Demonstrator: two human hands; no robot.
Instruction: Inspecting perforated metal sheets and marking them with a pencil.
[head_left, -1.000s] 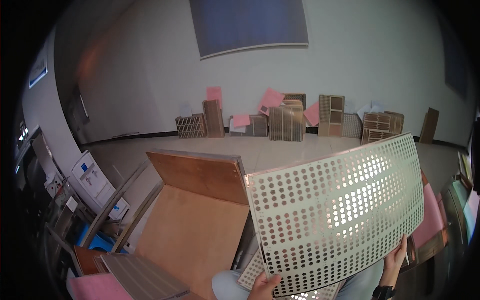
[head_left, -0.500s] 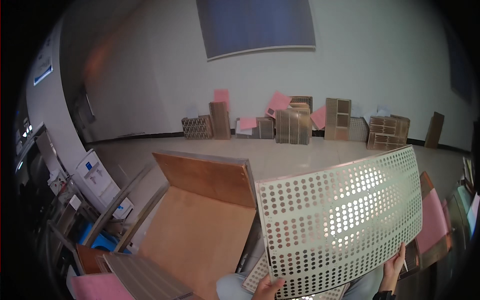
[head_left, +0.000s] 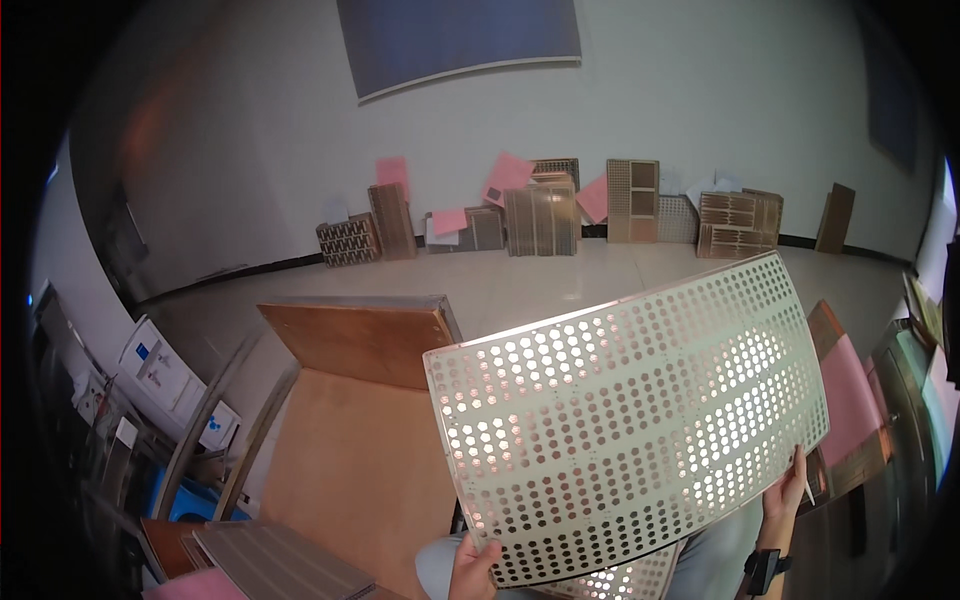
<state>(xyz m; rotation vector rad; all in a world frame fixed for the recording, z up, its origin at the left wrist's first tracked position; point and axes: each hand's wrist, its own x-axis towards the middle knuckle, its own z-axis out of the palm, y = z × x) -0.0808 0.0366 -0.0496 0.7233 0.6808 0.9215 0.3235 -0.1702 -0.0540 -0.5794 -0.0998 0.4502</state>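
so, i've got left hand point(head_left: 474, 568) and right hand point(head_left: 783, 495) clamped on the panel point(head_left: 622, 432) near its lower corners, tilted above a second panel point(head_left: 645, 572); if either grip slips, it could drop and scratch.

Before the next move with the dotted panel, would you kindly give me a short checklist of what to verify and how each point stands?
1. Left hand on the dotted panel: ok, it grips the lower left corner, thumb on the face.
2. Right hand on the panel: ok, it holds near the lower right corner.
3. Panel level: not ok, its upper edge slopes up to the right in view.
4. Panel flat: cannot tell, it looks bowed, but the lens bends edges.
5. Second dotted panel below, clear of the held one: cannot tell, mostly hidden.
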